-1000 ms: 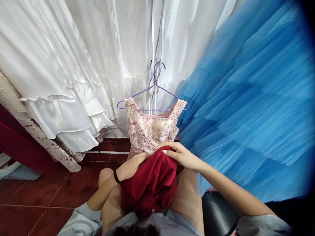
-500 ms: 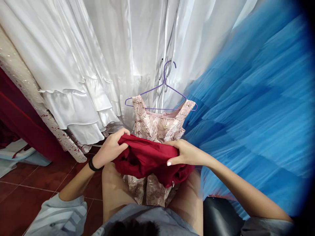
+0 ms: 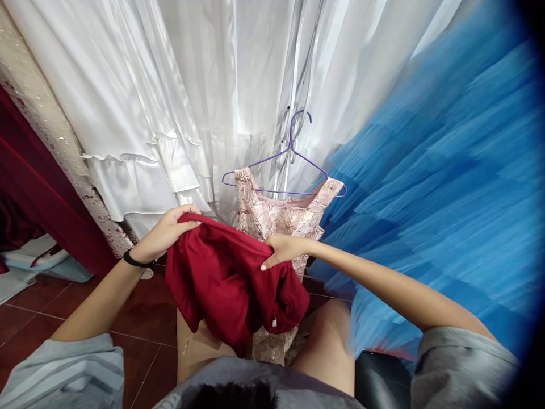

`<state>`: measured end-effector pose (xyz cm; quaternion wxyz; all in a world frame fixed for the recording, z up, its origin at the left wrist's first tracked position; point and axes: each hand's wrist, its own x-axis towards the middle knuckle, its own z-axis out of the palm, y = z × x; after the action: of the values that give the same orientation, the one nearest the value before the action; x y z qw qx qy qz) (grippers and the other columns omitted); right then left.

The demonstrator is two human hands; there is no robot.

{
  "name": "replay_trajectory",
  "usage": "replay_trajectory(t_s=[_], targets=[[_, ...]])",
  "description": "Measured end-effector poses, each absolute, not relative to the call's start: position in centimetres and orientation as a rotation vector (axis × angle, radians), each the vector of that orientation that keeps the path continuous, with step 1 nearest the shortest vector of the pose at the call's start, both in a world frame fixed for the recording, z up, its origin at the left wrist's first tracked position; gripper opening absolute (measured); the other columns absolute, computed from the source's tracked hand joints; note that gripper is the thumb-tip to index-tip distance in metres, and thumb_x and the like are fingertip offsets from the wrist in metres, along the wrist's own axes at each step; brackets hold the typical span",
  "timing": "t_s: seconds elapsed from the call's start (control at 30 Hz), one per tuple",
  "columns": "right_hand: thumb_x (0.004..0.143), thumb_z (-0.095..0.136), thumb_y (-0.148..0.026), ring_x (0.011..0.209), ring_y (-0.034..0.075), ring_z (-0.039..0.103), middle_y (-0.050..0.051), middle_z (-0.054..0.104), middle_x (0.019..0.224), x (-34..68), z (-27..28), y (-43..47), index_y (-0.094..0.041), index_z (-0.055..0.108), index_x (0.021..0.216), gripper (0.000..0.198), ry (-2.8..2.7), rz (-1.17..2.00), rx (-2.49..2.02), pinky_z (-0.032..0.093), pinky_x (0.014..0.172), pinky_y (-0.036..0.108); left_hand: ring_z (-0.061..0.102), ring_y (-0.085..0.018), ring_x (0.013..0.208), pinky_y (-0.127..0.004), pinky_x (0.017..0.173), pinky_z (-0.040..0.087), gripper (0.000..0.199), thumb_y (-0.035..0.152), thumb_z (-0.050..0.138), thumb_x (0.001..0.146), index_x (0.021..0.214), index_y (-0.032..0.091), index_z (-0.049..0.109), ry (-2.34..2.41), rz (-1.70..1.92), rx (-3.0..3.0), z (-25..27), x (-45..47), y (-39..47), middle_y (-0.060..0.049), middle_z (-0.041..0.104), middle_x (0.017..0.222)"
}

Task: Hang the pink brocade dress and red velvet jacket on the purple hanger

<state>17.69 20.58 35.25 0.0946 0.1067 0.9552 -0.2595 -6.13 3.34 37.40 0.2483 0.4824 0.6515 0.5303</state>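
A dark red piece of cloth [image 3: 221, 272], perhaps a garment, is stretched between my two hands above my lap. My left hand [image 3: 168, 230], with a black band on its wrist, pinches its upper left edge. My right hand [image 3: 283, 250] grips the upper edge farther right, thumb in front. The cloth's lower part hangs in folds, with a small white tag low on the right. Behind it is a pink floral dress [image 3: 285, 218] on a purple hanger [image 3: 292, 149]. The red cloth hides much of the dress; its lower part shows between my legs.
White ruffled dresses [image 3: 131, 176] hang in front and to the left. Blue tulle [image 3: 447, 187] fills the right side. At far left are dark red fabric [image 3: 46, 187] and a light blue plastic container [image 3: 63, 264] on the red tiled floor [image 3: 140, 318]. A black seat [image 3: 381, 378] shows at lower right.
Both hands have moved left with the red cloth, the left one also rising slightly. More of the cloth now hangs open below them. The view has shifted a little.
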Motion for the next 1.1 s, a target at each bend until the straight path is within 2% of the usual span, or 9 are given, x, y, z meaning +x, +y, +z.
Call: replay_trajectory(t_s=[0.07, 0.17, 0.3, 0.4, 0.53, 0.6, 0.7, 0.97, 1.1], targets=[[0.074, 0.079, -0.028, 0.062, 0.012, 0.059, -0.005, 0.064, 0.063, 14.1, 35.0, 20.4, -0.016, 0.064, 0.065, 0.021, 2.832, -0.754, 0.120, 0.044, 0.059, 0.019, 0.060, -0.018, 0.069, -0.033, 0.069, 0.053, 0.028, 0.028, 0.072, 0.055, 0.079, 0.019, 0.062, 1.728, 1.615, 1.030, 37.9, -7.5, 2.3, 0.001, 0.065, 0.074], [0.085, 0.063, -0.019, 0.078, 0.016, 0.062, 0.003, 0.069, 0.080, 7.2, 39.5, 20.4, -0.012, 0.065, 0.077, 0.011, 3.144, -0.565, 0.206, 0.044, 0.070, 0.021, 0.063, -0.021, 0.079, -0.046, 0.088, 0.054, 0.023, 0.021, 0.066, 0.055, 0.077, 0.023, 0.063, 1.754, 2.031, 0.790, 41.0, -9.8, 0.0, 0.004, 0.065, 0.073], [0.094, 0.039, -0.011, 0.115, 0.018, 0.054, 0.008, 0.062, 0.127, -0.9, 49.5, 22.6, -0.012, 0.054, 0.124, 0.034, 3.791, -0.176, 0.429, 0.039, 0.092, 0.024, 0.063, -0.028, 0.107, -0.053, 0.110, 0.041, 0.016, 0.026, 0.068, 0.066, 0.082, 0.028, 0.066, 2.002, 2.452, 1.151, 46.2, -12.6, -1.4, 0.007, 0.068, 0.088], [0.098, 0.039, -0.018, 0.114, 0.010, 0.052, 0.001, 0.061, 0.133, -4.5, 52.9, 25.8, -0.016, 0.040, 0.141, 0.043, 4.012, 0.093, 0.611, 0.036, 0.093, 0.017, 0.063, -0.027, 0.097, -0.055, 0.103, 0.045, 0.018, 0.034, 0.072, 0.072, 0.087, 0.027, 0.067, 2.262, 2.498, 1.301, 47.3, -14.9, 0.5, 0.004, 0.068, 0.090], [0.093, 0.045, -0.012, 0.104, 0.013, 0.060, 0.006, 0.069, 0.120, -6.9, 50.0, 30.6, -0.013, 0.061, 0.122, 0.033, 3.565, 0.021, 0.655, 0.042, 0.084, 0.019, 0.054, -0.015, 0.067, -0.046, 0.084, 0.052, 0.021, 0.031, 0.068, 0.074, 0.085, 0.014, 0.066, 2.374, 2.066, 1.221, 44.0, -18.4, 6.4, 0.001, 0.061, 0.072], [0.089, 0.048, -0.008, 0.101, 0.015, 0.063, 0.011, 0.070, 0.116, -7.2, 48.0, 32.6, -0.011, 0.068, 0.108, 0.027, 3.439, 0.008, 0.766, 0.045, 0.082, 0.021, 0.053, -0.013, 0.063, -0.037, 0.076, 0.052, 0.020, 0.030, 0.066, 0.074, 0.080, 0.012, 0.064, 2.296, 1.949, 1.152, 41.6, -19.4, 9.8, 0.001, 0.060, 0.068], [0.092, 0.043, -0.008, 0.107, 0.018, 0.064, 0.015, 0.068, 0.120, -6.5, 47.5, 34.8, -0.010, 0.067, 0.112, 0.032, 3.397, 0.049, 0.975, 0.047, 0.087, 0.027, 0.058, -0.014, 0.066, -0.029, 0.070, 0.050, 0.018, 0.029, 0.064, 0.073, 0.080, 0.012, 0.063, 2.105, 2.065, 1.159, 39.9, -19.4, 14.2, -0.001, 0.062, 0.069], [0.093, 0.028, 0.001, 0.122, 0.030, 0.059, 0.024, 0.061, 0.124, -0.6, 55.3, 37.9, 0.002, 0.060, 0.122, 0.043, 3.337, 0.711, 1.272, 0.045, 0.096, 0.038, 0.064, -0.015, 0.087, -0.029, 0.085, 0.049, 0.027, 0.022, 0.059, 0.083, 0.102, 0.003, 0.064, 1.497, 2.193, 1.401, 46.2, -9.6, 19.4, -0.004, 0.071, 0.089], [0.090, 0.045, -0.003, 0.121, 0.028, 0.060, 0.021, 0.065, 0.122, 1.8, 55.1, 38.8, 0.000, 0.066, 0.108, 0.028, 3.159, 0.757, 1.057, 0.044, 0.099, 0.035, 0.064, -0.016, 0.099, -0.031, 0.095, 0.047, 0.028, 0.025, 0.057, 0.087, 0.109, 0.008, 0.062, 1.297, 2.197, 1.505, 42.2, -1.5, 22.6, -0.010, 0.070, 0.110]])
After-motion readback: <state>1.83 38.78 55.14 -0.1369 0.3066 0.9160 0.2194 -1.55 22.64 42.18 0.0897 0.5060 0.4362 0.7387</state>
